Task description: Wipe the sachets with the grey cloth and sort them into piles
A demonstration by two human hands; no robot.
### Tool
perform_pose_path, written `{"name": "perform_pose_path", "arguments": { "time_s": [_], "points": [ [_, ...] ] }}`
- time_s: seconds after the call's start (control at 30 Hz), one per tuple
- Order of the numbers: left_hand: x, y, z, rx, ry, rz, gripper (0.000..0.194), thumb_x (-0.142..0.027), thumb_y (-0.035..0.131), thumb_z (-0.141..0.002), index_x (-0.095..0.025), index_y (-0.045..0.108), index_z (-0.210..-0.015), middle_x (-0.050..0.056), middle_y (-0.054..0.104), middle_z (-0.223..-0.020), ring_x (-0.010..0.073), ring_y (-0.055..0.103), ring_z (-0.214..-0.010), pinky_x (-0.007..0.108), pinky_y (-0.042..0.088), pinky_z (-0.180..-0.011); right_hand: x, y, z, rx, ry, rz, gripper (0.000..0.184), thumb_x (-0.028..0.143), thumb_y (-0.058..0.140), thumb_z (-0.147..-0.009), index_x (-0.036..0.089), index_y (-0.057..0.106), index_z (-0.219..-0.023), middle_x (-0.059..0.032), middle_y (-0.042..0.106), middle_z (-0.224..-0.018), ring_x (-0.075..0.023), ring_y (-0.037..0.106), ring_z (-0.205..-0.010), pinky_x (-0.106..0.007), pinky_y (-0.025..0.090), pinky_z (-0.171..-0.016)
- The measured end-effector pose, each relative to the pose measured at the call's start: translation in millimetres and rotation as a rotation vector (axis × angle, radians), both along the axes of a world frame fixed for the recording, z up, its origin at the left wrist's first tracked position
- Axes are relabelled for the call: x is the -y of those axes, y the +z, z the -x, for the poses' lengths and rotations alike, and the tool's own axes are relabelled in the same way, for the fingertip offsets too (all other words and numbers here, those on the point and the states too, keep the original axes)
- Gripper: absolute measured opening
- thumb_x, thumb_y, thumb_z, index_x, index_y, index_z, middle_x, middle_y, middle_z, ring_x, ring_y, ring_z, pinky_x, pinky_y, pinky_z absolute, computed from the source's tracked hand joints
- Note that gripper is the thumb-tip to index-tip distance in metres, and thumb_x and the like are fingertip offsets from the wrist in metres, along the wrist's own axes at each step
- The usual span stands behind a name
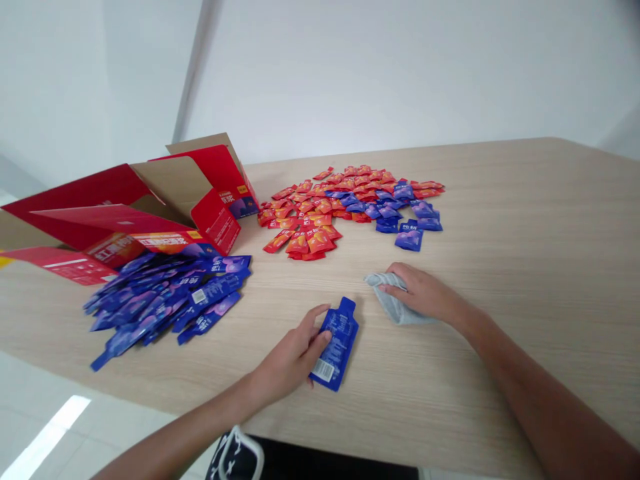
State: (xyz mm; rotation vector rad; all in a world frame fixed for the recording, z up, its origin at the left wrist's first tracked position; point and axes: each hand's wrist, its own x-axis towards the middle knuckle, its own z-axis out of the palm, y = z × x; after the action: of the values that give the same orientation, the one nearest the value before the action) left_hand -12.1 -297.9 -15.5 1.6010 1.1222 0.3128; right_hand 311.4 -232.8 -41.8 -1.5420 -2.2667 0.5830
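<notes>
My left hand (pixel 297 353) holds a blue pouch (pixel 340 343) by its left edge, thumb on the printed face. The pouch shows a barcode and small print, with its narrow neck pointing away from me. To the right, my right hand (pixel 417 291) grips a folded grey cloth (pixel 395 303) close to the tabletop. Beyond that hand, a single blue pouch (pixel 409 237) lies in front of a group of more blue pouches (pixel 387 210). At the left, a heap of blue pouches (pixel 165 300) spreads out of an open box.
An open red cardboard box (pixel 125 213) lies on its side at the left, flaps outward. Behind it stands another red box (pixel 220 170). Many red-orange pouches (pixel 310 223) cover the table's (pixel 500 253) middle back, near the white wall (pixel 425 73).
</notes>
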Motion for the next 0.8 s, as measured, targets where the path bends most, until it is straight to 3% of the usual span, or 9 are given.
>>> {"name": "perform_pose_path", "arguments": {
  "time_s": [0.1, 0.17, 0.27, 0.4, 0.6, 0.7, 0.8],
  "points": [
    [6, -2.3, 4, -0.124, -0.074, -0.301, 0.063, -0.039, 0.042, -0.106, -0.029, 0.013, -0.161, 0.003, 0.069, -0.104, 0.0181, 0.066, -0.085, 0.033, 0.055, -0.083, 0, 0.6, 0, 0.007, 0.004, -0.007, 0.031, 0.051, 0.046, -0.100, 0.022, 0.055, -0.108, -0.0085, 0.066, -0.107, -0.0243, 0.063, -0.098, -0.037, 0.047, -0.087],
    [16, -1.3, 9, -0.173, -0.113, -0.452, 0.065, -0.037, 0.047, -0.104, -0.029, 0.015, -0.161, 0.009, 0.064, -0.126, 0.0208, 0.065, -0.105, 0.038, 0.052, -0.098, 0, 0.4, 0, 0.011, 0.003, -0.006, 0.030, 0.050, 0.046, -0.100, 0.023, 0.055, -0.108, -0.0086, 0.066, -0.108, -0.0247, 0.063, -0.100, -0.038, 0.047, -0.088],
    [36, 0.0, 18, -0.234, -0.187, -0.695, 0.058, -0.041, 0.054, -0.102, -0.032, 0.035, -0.155, 0.013, 0.053, -0.145, 0.0245, 0.055, -0.127, 0.041, 0.049, -0.107, -1, -0.9, -1, 0.012, 0.001, -0.006, 0.030, 0.050, 0.047, -0.100, 0.023, 0.055, -0.109, -0.0089, 0.066, -0.108, -0.0258, 0.063, -0.100, -0.039, 0.047, -0.088],
    [56, -6.0, 27, -0.203, -0.405, -0.945, 0.042, -0.039, 0.062, -0.098, -0.031, 0.057, -0.139, 0.008, 0.065, -0.135, 0.0227, 0.058, -0.128, 0.036, 0.052, -0.108, 1, -0.4, 4, 0.035, -0.022, -0.072, 0.031, 0.049, 0.047, -0.100, 0.022, 0.056, -0.111, -0.0109, 0.065, -0.110, -0.0277, 0.063, -0.102, -0.041, 0.047, -0.088],
    [54, -17.4, 32, -0.156, -0.461, -1.142, 0.031, -0.035, 0.067, -0.097, -0.021, 0.068, -0.125, 0.006, 0.070, -0.131, 0.0202, 0.064, -0.124, 0.032, 0.056, -0.105, 19, 21.3, 28, -0.056, -0.159, -0.282, 0.030, 0.047, 0.047, -0.101, 0.022, 0.054, -0.115, -0.0106, 0.064, -0.111, -0.0273, 0.063, -0.101, -0.040, 0.049, -0.085],
    [51, -16.8, 32, -0.098, -0.467, -1.203, 0.031, -0.030, 0.070, -0.096, -0.014, 0.070, -0.122, 0.007, 0.073, -0.126, 0.0213, 0.066, -0.122, 0.033, 0.056, -0.105, 39, 35.4, 50, -0.140, -0.072, -0.347, 0.027, 0.042, 0.051, -0.100, 0.021, 0.053, -0.116, -0.0105, 0.064, -0.113, -0.0261, 0.063, -0.104, -0.038, 0.052, -0.085],
    [50, -15.7, 31, -0.094, -0.477, -1.164, 0.033, -0.029, 0.070, -0.096, -0.012, 0.069, -0.123, 0.006, 0.074, -0.125, 0.0212, 0.066, -0.122, 0.033, 0.053, -0.109, 67, 40.1, 81, -0.104, 0.118, -0.268, 0.022, 0.034, 0.053, -0.099, 0.020, 0.054, -0.117, -0.0099, 0.063, -0.116, -0.0231, 0.063, -0.104, -0.035, 0.053, -0.081]
  ]
}}
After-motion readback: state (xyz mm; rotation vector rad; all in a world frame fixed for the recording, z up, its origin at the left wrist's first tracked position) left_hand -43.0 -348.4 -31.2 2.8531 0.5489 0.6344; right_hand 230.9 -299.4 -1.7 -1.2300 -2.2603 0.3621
